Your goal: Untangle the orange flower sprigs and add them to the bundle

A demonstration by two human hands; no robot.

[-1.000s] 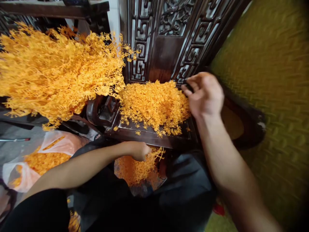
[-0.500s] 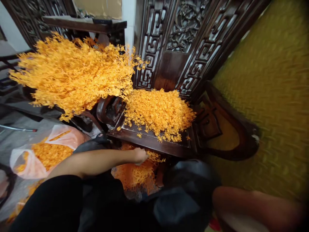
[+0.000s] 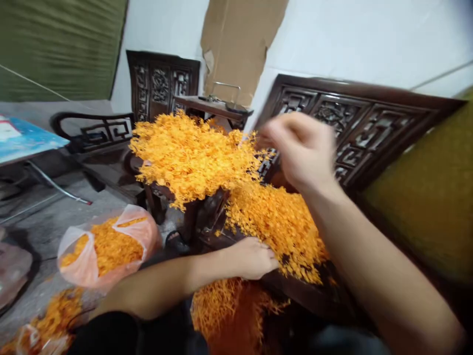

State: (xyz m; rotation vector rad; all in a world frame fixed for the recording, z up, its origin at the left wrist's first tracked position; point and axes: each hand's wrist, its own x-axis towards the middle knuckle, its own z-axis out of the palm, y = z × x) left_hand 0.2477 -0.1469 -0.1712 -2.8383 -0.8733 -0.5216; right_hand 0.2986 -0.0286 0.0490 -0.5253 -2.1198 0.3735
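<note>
A large heap of orange artificial flower sprigs (image 3: 192,153) lies at the centre on dark furniture. A smaller pile of orange blossoms (image 3: 277,222) covers the seat of a carved wooden chair (image 3: 218,237). My left hand (image 3: 254,259) is closed at the front edge of that smaller pile; what its fingers hold is hidden. Raised beside the large heap's right edge, my right hand (image 3: 306,145) has curled fingers, smeared by motion; any piece in them is too small to name. Below my left hand hang orange stems (image 3: 218,305), close to my lap.
On the floor at left sits a pinkish plastic bag (image 3: 79,268) filled with orange pieces. More orange pieces (image 3: 61,313) lie nearer me. A blue-topped table (image 3: 40,143) is at far left. A wooden stand (image 3: 214,106) and carved chair backs line the white wall.
The view has swung up and left. My right hand has risen from the lower right to beside the large heap. My left hand has come up from below the seat to its front edge.
</note>
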